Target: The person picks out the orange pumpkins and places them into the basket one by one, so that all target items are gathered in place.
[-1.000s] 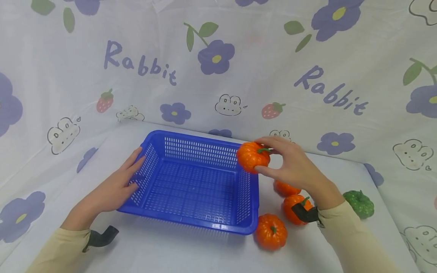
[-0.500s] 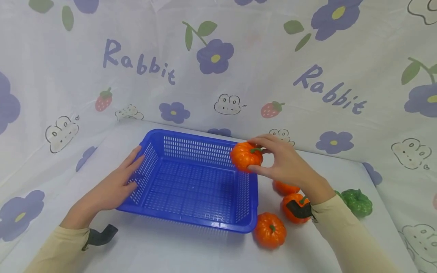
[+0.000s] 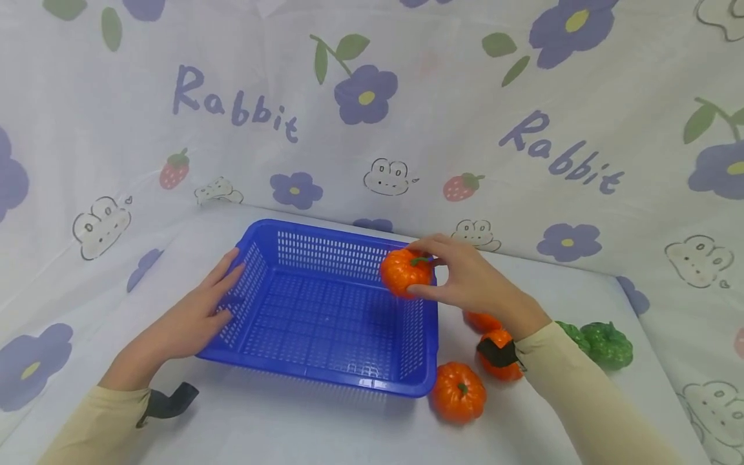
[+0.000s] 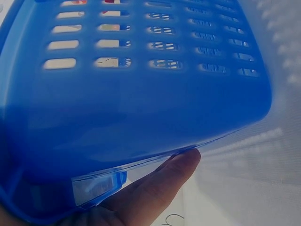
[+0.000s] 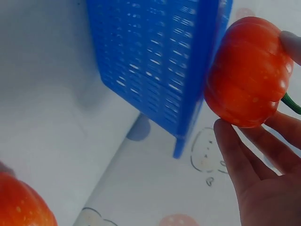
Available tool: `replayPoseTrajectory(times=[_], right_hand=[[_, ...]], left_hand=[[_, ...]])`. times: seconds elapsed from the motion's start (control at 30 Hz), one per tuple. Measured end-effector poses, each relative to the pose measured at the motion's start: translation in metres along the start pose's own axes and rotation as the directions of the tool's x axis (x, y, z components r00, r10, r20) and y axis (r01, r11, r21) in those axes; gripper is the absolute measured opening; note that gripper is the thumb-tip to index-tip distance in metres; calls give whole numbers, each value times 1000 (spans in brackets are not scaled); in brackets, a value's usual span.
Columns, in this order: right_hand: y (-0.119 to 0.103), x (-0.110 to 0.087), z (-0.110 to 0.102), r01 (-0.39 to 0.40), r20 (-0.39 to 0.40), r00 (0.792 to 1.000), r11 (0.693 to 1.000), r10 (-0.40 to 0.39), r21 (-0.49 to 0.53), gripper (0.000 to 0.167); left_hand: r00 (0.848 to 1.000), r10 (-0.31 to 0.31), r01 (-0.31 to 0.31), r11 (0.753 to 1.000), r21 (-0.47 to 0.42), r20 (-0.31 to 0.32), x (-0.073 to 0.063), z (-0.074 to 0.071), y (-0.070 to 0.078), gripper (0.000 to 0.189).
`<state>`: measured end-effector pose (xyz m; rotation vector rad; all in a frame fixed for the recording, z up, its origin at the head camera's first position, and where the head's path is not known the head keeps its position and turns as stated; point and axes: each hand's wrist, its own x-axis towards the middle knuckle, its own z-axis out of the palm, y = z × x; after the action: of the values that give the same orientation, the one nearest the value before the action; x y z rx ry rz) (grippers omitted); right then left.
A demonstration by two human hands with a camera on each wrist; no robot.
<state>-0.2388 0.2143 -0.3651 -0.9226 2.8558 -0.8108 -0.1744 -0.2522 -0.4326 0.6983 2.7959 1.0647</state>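
Observation:
My right hand point(image 3: 465, 278) holds a small orange pumpkin point(image 3: 401, 274) with a green stem between thumb and fingers, over the right end of a blue plastic basket point(image 3: 316, 376). In the right wrist view the pumpkin point(image 5: 249, 70) overlaps the basket's rim, with fingertips against its skin. My left hand point(image 3: 186, 323) rests on the basket's left side, fingers extended along the rim. The left wrist view shows a finger point(image 4: 174, 176) touching the lower edge of the slotted wall point(image 4: 141, 108). Nothing lies inside the basket.
Right of the basket sit more orange pumpkins, one near the front corner point(image 3: 458, 392), another point(image 3: 514, 371) partly behind the wrist strap, and a third point(image 3: 481, 321) behind it. Two green pumpkins point(image 3: 607, 345) stand farther right. A rabbit-print cloth point(image 3: 325, 129) hangs behind the white table point(image 3: 261, 426).
My right hand has carried the orange pumpkin left, from above the basket's right rim to just inside it and slightly lower. The left hand and basket have stayed in place.

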Motion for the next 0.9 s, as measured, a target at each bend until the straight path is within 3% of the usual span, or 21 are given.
replayPoseTrajectory(times=[0.67,0.9], right_hand=[[5,20,22,-41,96,994,998,44,-41,71],[4,22,27,15,95,995,998,-9,-57,71]], left_hand=[[1000,-3,3,1000,3,-10,0,-3,5,74],[1000,5,-5,1000,-1,-8,1,-1,4,74]])
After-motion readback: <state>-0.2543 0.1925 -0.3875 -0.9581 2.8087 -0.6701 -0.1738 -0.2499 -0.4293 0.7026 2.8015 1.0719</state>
